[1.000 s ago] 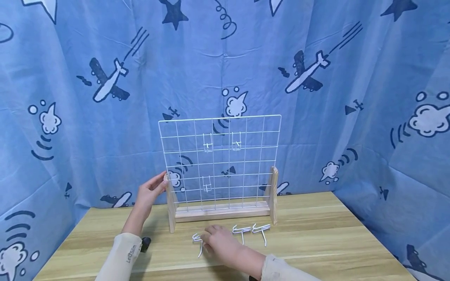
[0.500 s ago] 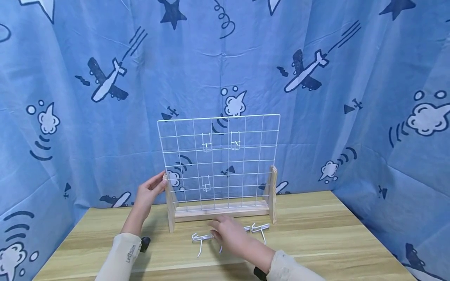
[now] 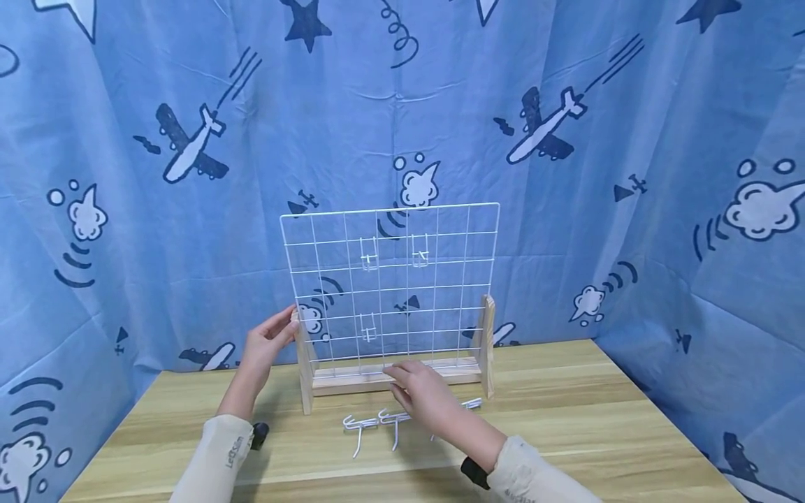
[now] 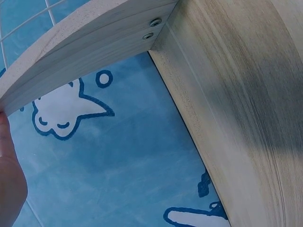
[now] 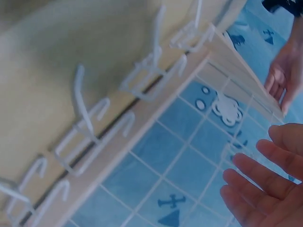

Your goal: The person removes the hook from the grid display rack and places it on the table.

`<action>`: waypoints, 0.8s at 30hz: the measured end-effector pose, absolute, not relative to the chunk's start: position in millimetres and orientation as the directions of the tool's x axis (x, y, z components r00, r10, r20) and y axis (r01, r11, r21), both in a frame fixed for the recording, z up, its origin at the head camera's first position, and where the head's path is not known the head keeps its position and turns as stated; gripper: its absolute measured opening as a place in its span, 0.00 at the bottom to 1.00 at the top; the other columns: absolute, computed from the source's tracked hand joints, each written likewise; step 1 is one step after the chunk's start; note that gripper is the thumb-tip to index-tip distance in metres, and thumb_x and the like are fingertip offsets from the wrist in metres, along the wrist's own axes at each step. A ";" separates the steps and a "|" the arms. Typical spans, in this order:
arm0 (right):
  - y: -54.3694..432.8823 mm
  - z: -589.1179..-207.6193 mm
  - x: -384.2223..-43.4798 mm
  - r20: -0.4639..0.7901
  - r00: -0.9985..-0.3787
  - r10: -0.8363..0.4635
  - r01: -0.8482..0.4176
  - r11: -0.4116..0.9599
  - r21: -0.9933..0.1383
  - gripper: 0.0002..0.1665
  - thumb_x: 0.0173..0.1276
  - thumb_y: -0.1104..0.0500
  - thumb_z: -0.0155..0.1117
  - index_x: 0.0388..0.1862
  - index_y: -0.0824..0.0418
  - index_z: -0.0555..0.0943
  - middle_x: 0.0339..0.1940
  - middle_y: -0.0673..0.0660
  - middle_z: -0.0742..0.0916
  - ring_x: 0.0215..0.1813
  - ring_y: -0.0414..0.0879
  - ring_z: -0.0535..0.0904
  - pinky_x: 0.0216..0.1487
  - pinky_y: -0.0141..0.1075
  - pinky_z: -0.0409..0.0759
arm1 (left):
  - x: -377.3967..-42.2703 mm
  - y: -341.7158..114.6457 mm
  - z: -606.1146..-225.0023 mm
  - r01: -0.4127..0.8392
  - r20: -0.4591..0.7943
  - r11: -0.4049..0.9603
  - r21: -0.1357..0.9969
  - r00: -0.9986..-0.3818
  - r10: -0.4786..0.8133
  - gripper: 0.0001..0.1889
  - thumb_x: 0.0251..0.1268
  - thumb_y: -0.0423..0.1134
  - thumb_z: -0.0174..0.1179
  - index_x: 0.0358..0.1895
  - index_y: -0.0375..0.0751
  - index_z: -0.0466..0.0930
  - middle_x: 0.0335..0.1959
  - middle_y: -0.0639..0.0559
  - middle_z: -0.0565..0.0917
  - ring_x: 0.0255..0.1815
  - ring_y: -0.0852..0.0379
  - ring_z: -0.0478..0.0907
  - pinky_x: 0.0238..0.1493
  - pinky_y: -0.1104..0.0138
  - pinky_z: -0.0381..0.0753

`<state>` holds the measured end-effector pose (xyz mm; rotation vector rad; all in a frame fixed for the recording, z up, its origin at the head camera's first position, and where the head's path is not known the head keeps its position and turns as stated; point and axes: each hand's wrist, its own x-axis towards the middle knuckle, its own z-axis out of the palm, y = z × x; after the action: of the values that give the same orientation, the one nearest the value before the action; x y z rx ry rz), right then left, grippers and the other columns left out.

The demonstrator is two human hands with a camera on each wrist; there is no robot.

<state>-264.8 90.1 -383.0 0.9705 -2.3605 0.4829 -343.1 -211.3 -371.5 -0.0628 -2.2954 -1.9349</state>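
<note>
while the left hand [image 3: 264,342] pinches the top of the left upright [image 3: 305,370] between thumb and fingers, the right hand [image 3: 424,392] is released, its fingers extended, slightly bent and spaced apart. in the head view the right hand overlaps the base bar [image 3: 358,385] of the wooden stand; whether it touches the bar, cannot tell.

stand position: on the worktop [image 3: 566,419], nearer the far edge than the near side. right upright [image 3: 488,349] opposite the left one. wire panel [image 3: 408,288], white, stands vertical between the two uprights. left wrist view: two screw heads [image 4: 155,21] in the left upright, close to the worktop.

hooks on panel: three. upper-left hook [image 3: 369,260] and upper-right hook [image 3: 420,257] sit side by side, well below the top wire; lower hook [image 3: 368,334] is beneath the upper-left one.

hooks on worktop: four, in a row in front of the stand. first hook [image 3: 360,424] at left, second hook [image 3: 394,418] just beside it, third hook [image 5: 83,106] mostly hidden by the right hand in the head view, fourth hook [image 3: 472,404] at right, partly covered.

surroundings: blue curtain [image 3: 402,119] with printed aeroplanes, beyond the far edge; light sleeves [image 3: 216,447] on both arms.
</note>
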 end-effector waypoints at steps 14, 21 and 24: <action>104.5 -344.4 -274.3 0.648 -0.651 -0.396 -0.676 0.691 -0.257 0.18 0.66 0.62 0.65 0.55 0.64 0.80 0.50 0.61 0.85 0.54 0.56 0.80 0.54 0.46 0.81 | -343.0 -211.8 -372.2 0.142 0.155 0.179 0.973 -0.986 -0.059 0.32 0.65 0.53 0.60 0.70 0.47 0.67 0.68 0.47 0.71 0.65 0.52 0.70 0.60 0.66 0.76; 112.9 -325.8 -278.8 0.669 -0.666 -0.329 -0.652 0.693 -0.308 0.19 0.68 0.62 0.63 0.58 0.63 0.79 0.53 0.61 0.84 0.57 0.56 0.78 0.56 0.48 0.80 | -343.3 -212.0 -372.6 0.157 0.169 0.179 0.971 -0.984 -0.049 0.31 0.66 0.52 0.61 0.70 0.46 0.67 0.67 0.47 0.71 0.65 0.54 0.70 0.59 0.67 0.77; 114.9 -318.5 -281.7 0.709 -0.638 -0.301 -0.660 0.687 -0.303 0.20 0.68 0.63 0.63 0.58 0.63 0.79 0.53 0.61 0.84 0.57 0.57 0.78 0.58 0.48 0.78 | -343.6 -212.0 -372.6 0.152 0.163 0.173 0.973 -0.986 -0.047 0.32 0.65 0.52 0.61 0.70 0.47 0.67 0.67 0.48 0.71 0.65 0.54 0.70 0.59 0.66 0.77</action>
<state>-281.7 114.9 -318.5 0.7335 -2.2608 0.7359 -343.6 -212.0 -372.6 -0.1041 -2.2821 -1.9236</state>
